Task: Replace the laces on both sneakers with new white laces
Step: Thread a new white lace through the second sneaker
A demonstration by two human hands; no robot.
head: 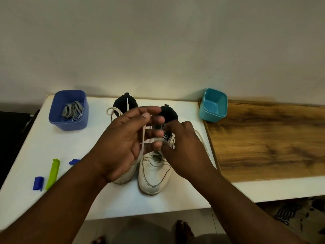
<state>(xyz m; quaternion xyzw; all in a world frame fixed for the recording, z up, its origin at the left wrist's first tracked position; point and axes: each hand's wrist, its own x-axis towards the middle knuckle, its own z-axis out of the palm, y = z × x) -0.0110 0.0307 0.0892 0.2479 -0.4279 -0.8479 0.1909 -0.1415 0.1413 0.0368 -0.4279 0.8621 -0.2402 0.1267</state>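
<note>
Left hand (123, 143) pinches white lace (143, 140) taut; right hand (182, 147) fingers pinch it at right sneaker (154, 171) for knotting.

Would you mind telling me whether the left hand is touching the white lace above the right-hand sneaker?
Touching. The head view shows the left hand with the white lace running between its thumb and fingers and down across its palm, above the sneaker.
</note>
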